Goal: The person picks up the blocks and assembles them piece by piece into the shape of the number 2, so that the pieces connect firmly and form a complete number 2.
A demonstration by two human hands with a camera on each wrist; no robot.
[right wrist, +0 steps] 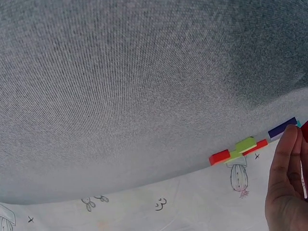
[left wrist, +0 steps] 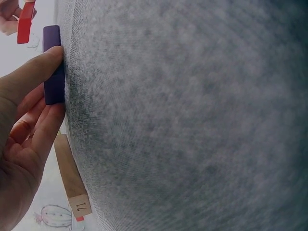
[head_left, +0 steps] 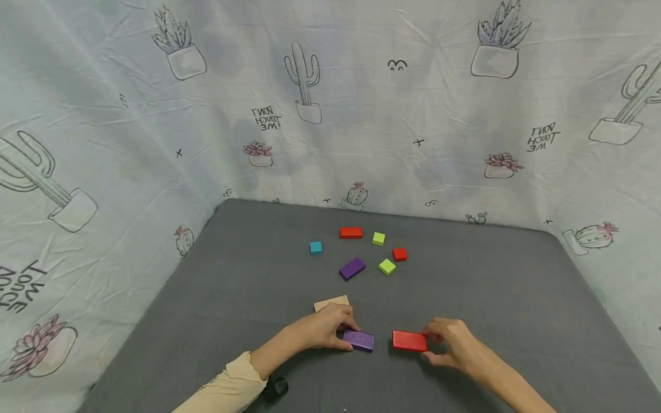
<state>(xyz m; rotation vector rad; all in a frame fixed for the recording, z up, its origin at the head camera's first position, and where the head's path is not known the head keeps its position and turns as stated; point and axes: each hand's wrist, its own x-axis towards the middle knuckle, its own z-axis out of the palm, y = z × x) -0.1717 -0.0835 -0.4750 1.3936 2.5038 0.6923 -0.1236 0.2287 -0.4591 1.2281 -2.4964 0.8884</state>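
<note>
My left hand (head_left: 330, 327) pinches a flat purple block (head_left: 359, 341) between thumb and fingers at its left end, low on the grey cloth. In the left wrist view the thumb crosses the purple block's (left wrist: 54, 86) long side. Across a small gap, my right hand (head_left: 454, 347) grips the right end of a red block (head_left: 409, 341) of similar size. Only a sliver of this red block (right wrist: 304, 130) shows in the right wrist view, mostly behind the fingers. A plain wooden block (head_left: 330, 302) lies just behind the left hand, partly covered by it; markings show on its end (left wrist: 81, 205).
Farther back on the grey cloth (head_left: 490, 275) lie a purple block (head_left: 352, 269), a long red block (head_left: 351, 233), a blue cube (head_left: 316, 248), a small red block (head_left: 400, 254) and two green ones (head_left: 387, 267). A black object (head_left: 276, 389) sits by the left sleeve. A cactus-print curtain (head_left: 356, 103) hangs behind.
</note>
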